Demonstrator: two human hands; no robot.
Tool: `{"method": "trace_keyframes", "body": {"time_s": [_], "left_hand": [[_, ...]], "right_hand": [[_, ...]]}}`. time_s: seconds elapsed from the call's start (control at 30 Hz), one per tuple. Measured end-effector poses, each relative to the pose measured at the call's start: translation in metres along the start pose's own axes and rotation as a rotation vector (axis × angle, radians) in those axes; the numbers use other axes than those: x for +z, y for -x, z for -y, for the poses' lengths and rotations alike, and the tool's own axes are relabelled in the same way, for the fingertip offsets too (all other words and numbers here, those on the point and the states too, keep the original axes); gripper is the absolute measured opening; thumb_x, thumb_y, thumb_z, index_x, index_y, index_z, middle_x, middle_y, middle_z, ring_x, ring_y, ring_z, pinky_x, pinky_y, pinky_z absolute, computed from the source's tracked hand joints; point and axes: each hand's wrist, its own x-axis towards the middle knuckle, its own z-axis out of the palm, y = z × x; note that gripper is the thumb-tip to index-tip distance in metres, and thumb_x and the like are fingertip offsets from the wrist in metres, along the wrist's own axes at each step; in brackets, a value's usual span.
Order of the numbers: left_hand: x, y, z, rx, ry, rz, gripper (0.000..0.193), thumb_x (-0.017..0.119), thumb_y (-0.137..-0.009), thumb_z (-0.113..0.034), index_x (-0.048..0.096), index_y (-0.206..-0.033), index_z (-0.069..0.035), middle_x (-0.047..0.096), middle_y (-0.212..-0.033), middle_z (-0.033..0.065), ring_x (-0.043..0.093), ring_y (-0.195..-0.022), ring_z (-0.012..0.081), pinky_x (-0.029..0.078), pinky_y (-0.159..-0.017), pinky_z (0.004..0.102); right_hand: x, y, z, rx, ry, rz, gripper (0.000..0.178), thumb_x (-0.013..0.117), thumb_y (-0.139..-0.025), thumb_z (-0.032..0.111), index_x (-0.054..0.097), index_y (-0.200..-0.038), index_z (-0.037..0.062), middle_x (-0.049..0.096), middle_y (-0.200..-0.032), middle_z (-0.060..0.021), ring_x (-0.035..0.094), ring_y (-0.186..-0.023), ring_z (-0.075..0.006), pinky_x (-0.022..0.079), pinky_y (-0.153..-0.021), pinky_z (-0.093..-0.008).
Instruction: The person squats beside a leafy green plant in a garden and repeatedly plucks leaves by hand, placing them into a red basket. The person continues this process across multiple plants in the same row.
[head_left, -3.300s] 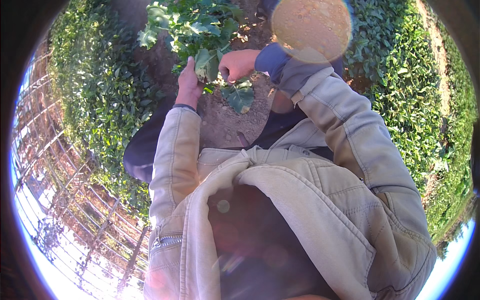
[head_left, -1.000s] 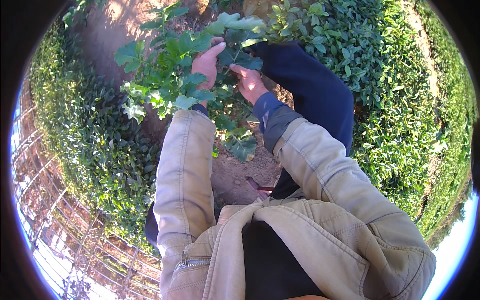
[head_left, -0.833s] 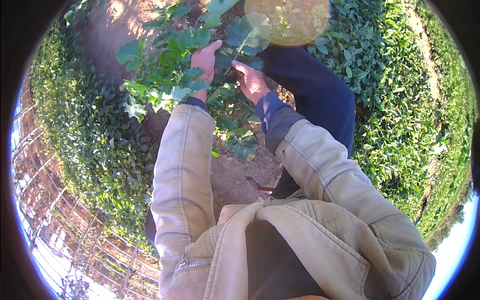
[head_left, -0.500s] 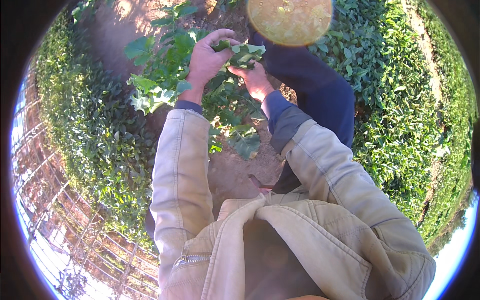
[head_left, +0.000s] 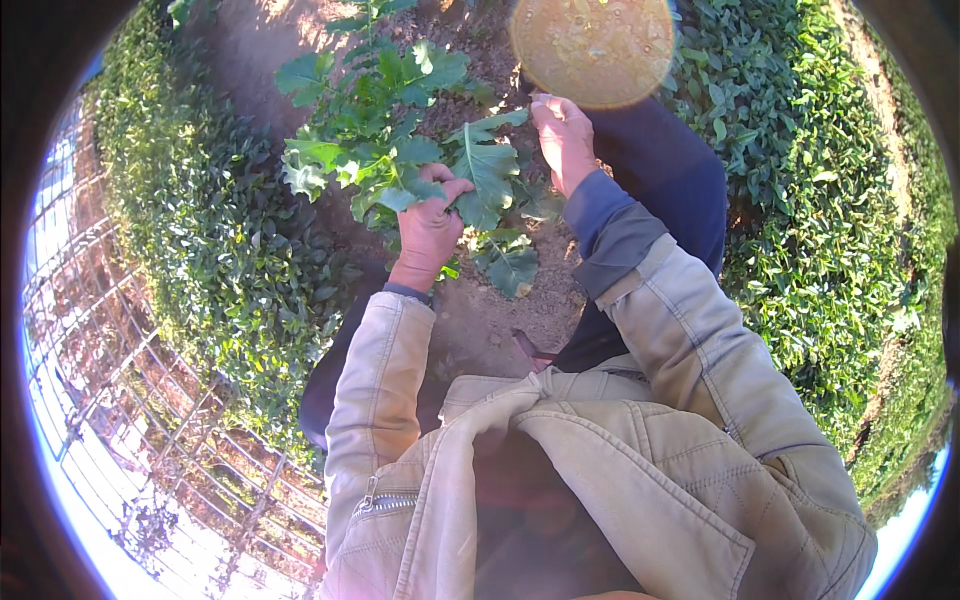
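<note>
A leafy green plant with broad lobed leaves grows from the soil in front of me. My left hand is closed at its near side, thumb and fingers pinching the base of a large leaf. That leaf spreads out to the right of my fingers. My right hand is beside the leaf's upper right tip, its fingers curled together; what lies between them, if anything, is hidden. A lower leaf hangs close to the ground below both hands.
Dense green rows of bushes stand on the left and right. Brown soil lies between them. My dark trouser leg is right of the plant. A wire-like grid is at the far left. A pale round spot covers part of the top.
My hands have moved apart: the left came down and nearer to me, the right shifted right. The leaf that was bunched between both hands now lies spread out.
</note>
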Motion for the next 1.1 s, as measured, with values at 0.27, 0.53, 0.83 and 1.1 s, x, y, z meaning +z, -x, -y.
{"method": "trace_keyframes", "body": {"time_s": [0.27, 0.53, 0.83, 1.1], "left_hand": [[0.009, 0.002, -0.021, 0.061, -0.029, -0.054, 0.044, 0.07, -0.06, 0.007, 0.08, -0.097, -0.017, 0.062, -0.085, 0.0071, 0.061, -0.079, 0.0311, 0.051, -0.077, 0.0418], [0.032, 0.027, -0.022, 0.087, -0.063, 0.018, 0.041, 0.068, -0.058, 0.008, 0.078, -0.091, -0.014, 0.057, -0.086, 0.0035, 0.06, -0.087, 0.0273, 0.05, -0.071, 0.0391], [0.037, 0.032, -0.018, 0.12, -0.097, 0.034, 0.035, 0.072, -0.061, 0.005, 0.077, -0.09, -0.015, 0.057, -0.089, 0.0032, 0.06, -0.085, 0.0271, 0.052, -0.067, 0.0402], [-0.003, 0.058, -0.029, -0.097, 0.028, -0.131, 0.046, 0.08, -0.08, -0.001, 0.068, -0.124, -0.008, 0.066, -0.118, 0.0104, 0.068, -0.098, 0.0269, 0.056, -0.086, 0.0385]], "right_hand": [[0.001, 0.035, 0.022, 0.428, 0.137, 0.27, 0.041, 0.08, -0.092, 0.035, 0.074, -0.108, -0.0025, 0.075, -0.1, -0.01, 0.066, -0.09, -0.0156, 0.052, -0.08, -0.0356], [-0.023, 0.068, 0.005, 0.357, 0.559, 0.375, 0.03, 0.079, -0.087, 0.011, 0.076, -0.115, 0.0022, 0.078, -0.1, -0.0078, 0.071, -0.087, -0.0166, 0.055, -0.077, -0.0356], [-0.037, 0.061, -0.03, 0.302, 0.603, 0.436, 0.034, 0.078, -0.086, 0.011, 0.075, -0.118, 0.0019, 0.078, -0.107, -0.0144, 0.073, -0.098, -0.0255, 0.055, -0.085, -0.0392], [-0.02, 0.032, 0.006, 0.338, -0.303, 0.28, 0.049, 0.063, -0.104, 0.049, 0.061, -0.125, 0.0052, 0.067, -0.095, -0.0048, 0.066, -0.089, -0.0183, 0.053, -0.086, -0.0374]]}}
